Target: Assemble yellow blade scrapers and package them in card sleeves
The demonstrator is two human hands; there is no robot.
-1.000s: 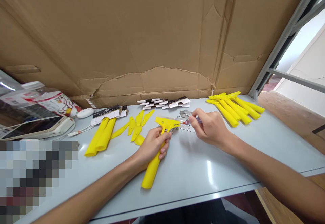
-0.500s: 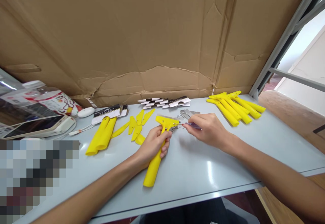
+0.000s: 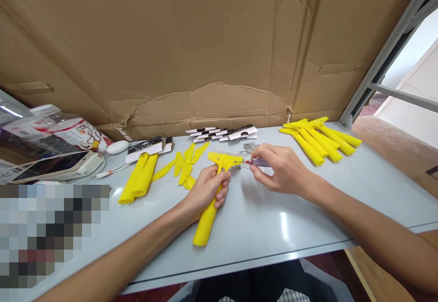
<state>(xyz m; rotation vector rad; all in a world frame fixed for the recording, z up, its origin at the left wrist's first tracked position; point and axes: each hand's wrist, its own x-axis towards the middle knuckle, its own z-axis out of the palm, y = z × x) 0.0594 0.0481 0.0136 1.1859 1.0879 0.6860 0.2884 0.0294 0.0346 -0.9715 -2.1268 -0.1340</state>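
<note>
My left hand (image 3: 208, 187) is wrapped round the neck of a yellow scraper-like tool (image 3: 207, 222), its wide head pointing away from me. Between the fingers of my right hand (image 3: 282, 169) is a screwdriver (image 3: 259, 162) with a clear purplish handle and a red collar. Its shaft points left, with the tip at the right end of the yellow head; whether it touches a screw is too small to tell. Small metal screws (image 3: 234, 169) lie just behind the tool. Metal blades (image 3: 251, 146) are partly hidden by my right hand.
Yellow handles (image 3: 138, 181) lie at left, and several more (image 3: 318, 140) at back right. Flat yellow pieces (image 3: 185, 174) and card packets (image 3: 208, 134) are behind my hands. A phone (image 3: 51, 167), a white mouse-like object (image 3: 117, 147) and bottles stand left. Cardboard (image 3: 205, 42) rises behind.
My right hand has turned slightly, showing more of the screwdriver handle, and the shaft now lines up with the end of the yellow head. The camera view has shifted a little.
</note>
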